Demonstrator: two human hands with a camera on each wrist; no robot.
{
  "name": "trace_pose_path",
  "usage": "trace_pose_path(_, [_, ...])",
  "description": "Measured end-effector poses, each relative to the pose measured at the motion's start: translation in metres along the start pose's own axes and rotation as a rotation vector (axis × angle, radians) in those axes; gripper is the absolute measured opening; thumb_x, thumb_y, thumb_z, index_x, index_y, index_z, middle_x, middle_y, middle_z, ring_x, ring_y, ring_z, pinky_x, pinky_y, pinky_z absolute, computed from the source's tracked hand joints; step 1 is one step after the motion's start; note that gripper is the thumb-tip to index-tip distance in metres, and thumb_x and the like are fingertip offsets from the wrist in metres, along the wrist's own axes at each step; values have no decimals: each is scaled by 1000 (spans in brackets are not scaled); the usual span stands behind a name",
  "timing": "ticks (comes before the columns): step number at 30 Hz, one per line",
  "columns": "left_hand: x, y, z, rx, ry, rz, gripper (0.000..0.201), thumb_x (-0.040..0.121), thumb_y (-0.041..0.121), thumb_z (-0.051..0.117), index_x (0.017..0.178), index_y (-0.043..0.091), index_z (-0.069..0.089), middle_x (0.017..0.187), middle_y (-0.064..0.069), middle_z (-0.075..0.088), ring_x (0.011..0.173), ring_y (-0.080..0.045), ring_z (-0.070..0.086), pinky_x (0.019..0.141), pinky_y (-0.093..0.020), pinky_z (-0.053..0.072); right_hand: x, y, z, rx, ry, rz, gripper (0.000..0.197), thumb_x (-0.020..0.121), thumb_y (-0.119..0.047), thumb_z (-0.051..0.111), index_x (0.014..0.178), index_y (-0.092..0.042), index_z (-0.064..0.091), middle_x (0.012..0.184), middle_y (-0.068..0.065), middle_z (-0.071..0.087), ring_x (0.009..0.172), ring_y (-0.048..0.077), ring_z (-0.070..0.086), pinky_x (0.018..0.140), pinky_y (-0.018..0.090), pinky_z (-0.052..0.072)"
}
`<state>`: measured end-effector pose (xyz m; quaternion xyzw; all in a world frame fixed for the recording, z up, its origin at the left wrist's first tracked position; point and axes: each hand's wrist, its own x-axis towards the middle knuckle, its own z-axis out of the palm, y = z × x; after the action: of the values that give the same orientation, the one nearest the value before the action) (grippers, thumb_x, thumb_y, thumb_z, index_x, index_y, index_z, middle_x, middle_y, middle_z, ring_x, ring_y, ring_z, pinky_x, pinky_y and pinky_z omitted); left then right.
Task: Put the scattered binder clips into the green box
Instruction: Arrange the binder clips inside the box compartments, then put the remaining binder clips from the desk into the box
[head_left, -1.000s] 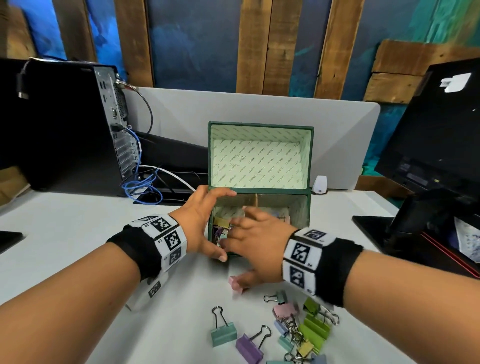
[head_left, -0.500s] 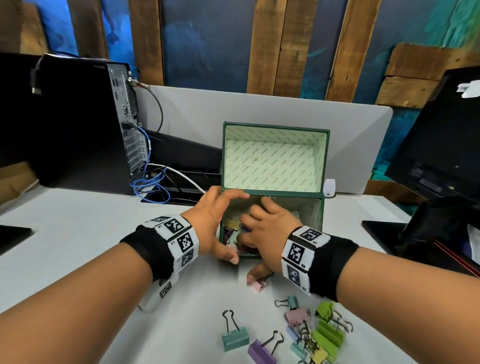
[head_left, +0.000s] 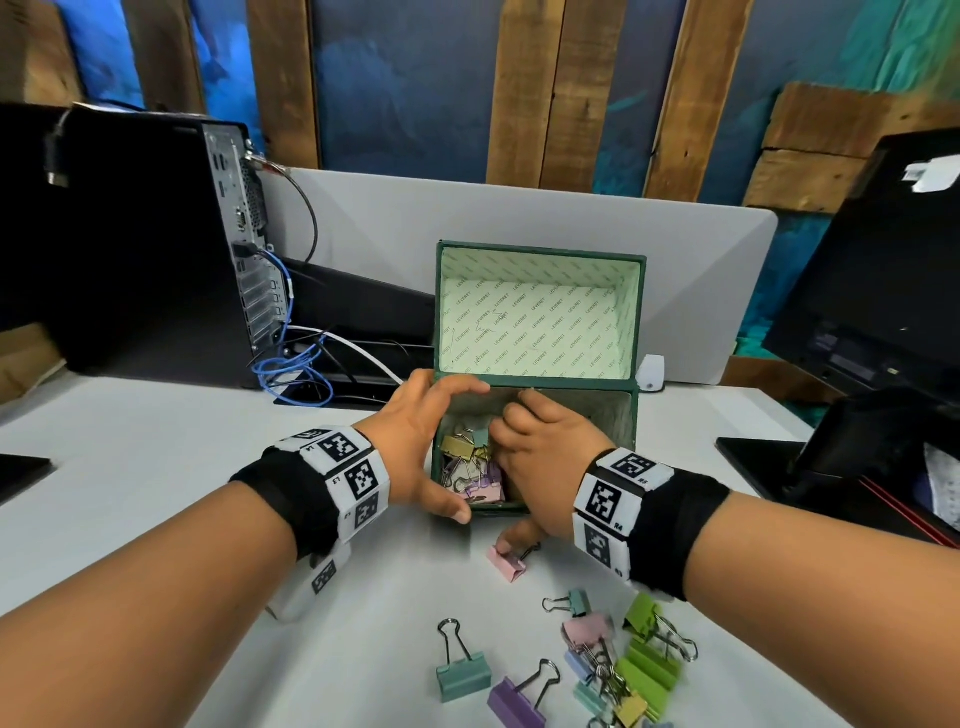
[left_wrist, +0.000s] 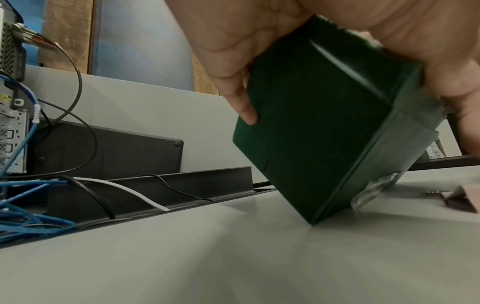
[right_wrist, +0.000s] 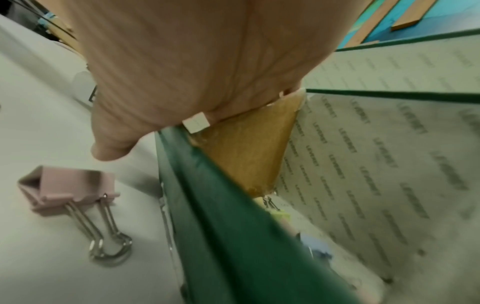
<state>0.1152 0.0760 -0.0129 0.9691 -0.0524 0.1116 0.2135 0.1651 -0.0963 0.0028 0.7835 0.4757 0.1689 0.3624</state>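
Evidently steadying it for loading, the left hand (head_left: 415, 447) clasps the green box (head_left: 618, 415); whether the right hand (head_left: 545, 467), inside, grips anything cannot be told.

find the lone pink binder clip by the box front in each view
Head: pink metal binder clip lies on the table, just before the box, under the right hand.
Left wrist: at the right edge, partly cut off.
Right wrist: lower left.
Shared landmark: green cardboard box.

Box lining: I read "LEVERET" repeated across the green box (head_left: 540, 317) lid's paper, centre frame.
Right wristband (head_left: 615, 496): "R4", "R5".
Left wristband (head_left: 353, 475): "L3".
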Motion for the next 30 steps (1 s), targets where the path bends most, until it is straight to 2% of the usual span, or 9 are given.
trace_pose_path(4, [0,1,-2,2,-22,-25,115,47,40,89,135,43,14,125,7,21,124,-15,34,101,-30,39,-13,9,4,106,67,-33,94,79,-75,37,146,-10,27,148,8,30,142,28,16,111,38,-19])
trace_pose_path(6, [1,2,-3,3,-36,-42,116,47,39,89,135,44,13,131,4,22,126,-18,35,102,-37,42,-21,16,7,255,115,-35,87,83,-68,37,149,-13,19,152,7,27,146,24,10,107,36,-21])
trace_pose_path(10, [6,3,-5,-26,-74,-76,117,50,35,89,137,43,11,138,0,22,128,-22,37,104,-40,41,-38,33,20,548,186,65,86,75,-66,19,149,-22,20,152,5,31,145,24,17,119,42,2])
trace_pose_path(14, [19,-4,-10,-101,-126,-119,114,53,32,88,138,42,13,143,-2,28,128,-22,39,106,-36,37,-56,45,30,676,250,184,69,86,-59,33,146,-25,27,152,0,31,145,20,19,113,26,0])
trace_pose_path(16, [27,-7,-11,-153,-152,-147,108,53,30,88,134,45,18,140,0,34,125,-22,42,104,-36,39,-66,49,34,714,238,219,56,91,-49,44,142,-28,37,149,-4,34,142,17,24,114,24,9])
trace_pose_path(19, [37,-12,-13,-208,-170,-193,97,59,25,86,132,41,25,128,6,43,114,-16,48,92,-26,40,-79,52,43,757,179,224,40,90,-44,50,127,-30,54,134,-8,47,127,13,42,109,27,32])
trace_pose_path(21, [42,-16,-13,-227,-180,-221,92,60,26,86,129,42,28,125,7,45,112,-16,50,92,-25,40,-86,53,49,791,134,208,35,90,-43,52,121,-30,59,126,-9,52,118,11,49,104,29,39])
trace_pose_path(26, [49,-18,-13,-308,-259,-270,99,34,49,82,120,49,35,133,1,44,120,-19,48,106,-35,39,-97,54,61,912,-57,215,30,89,-41,55,117,-33,60,120,-15,54,106,4,51,95,19,40])
trace_pose_path(30, [50,-21,-8,-381,-285,-281,99,32,46,81,119,51,35,138,-4,42,123,-21,47,107,-38,39,-96,45,66,1028,-225,159,30,85,-38,62,115,-36,61,106,-18,55,93,1,53,86,17,43])
